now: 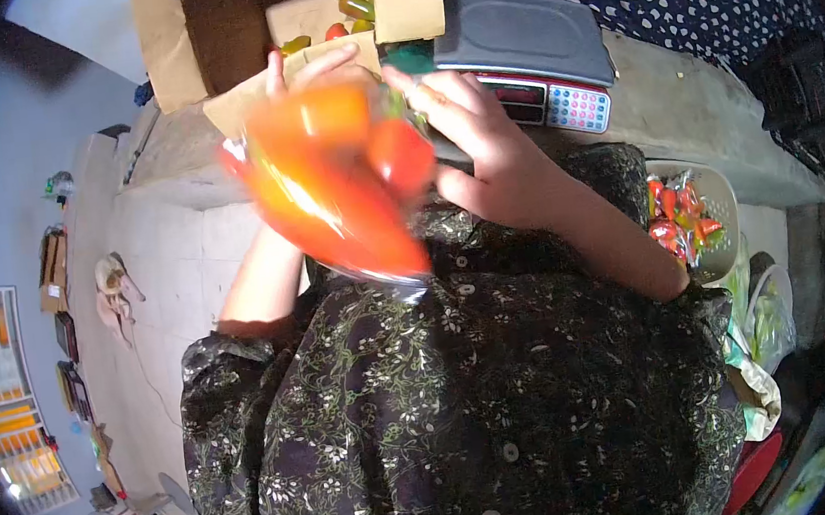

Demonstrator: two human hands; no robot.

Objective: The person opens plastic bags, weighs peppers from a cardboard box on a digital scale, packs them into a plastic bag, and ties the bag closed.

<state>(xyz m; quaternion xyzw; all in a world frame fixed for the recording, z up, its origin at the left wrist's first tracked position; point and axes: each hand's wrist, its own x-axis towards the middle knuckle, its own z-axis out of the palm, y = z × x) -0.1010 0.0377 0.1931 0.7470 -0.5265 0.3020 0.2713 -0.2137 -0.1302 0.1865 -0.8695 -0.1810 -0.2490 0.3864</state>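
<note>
A clear plastic bag of red and orange peppers (325,186) is held up in front of my chest, smeared by motion. My left hand (318,71) grips it from the far side, with the palm hidden behind the peppers. On the other side, my right hand (480,135) has its fingers and thumb bent around the bag's edge by a red pepper. Just beyond both hands stands an open cardboard box (171,47) with loose red and green peppers (356,6) inside. Something dark green (409,58) lies behind my right fingertips.
A weighing scale (520,40) with a keypad sits on the ledge beside the box. At right, a basket (720,187) holds several bagged peppers (675,215), near plastic bags of green produce (771,320). A dog (115,294) is on the floor at left.
</note>
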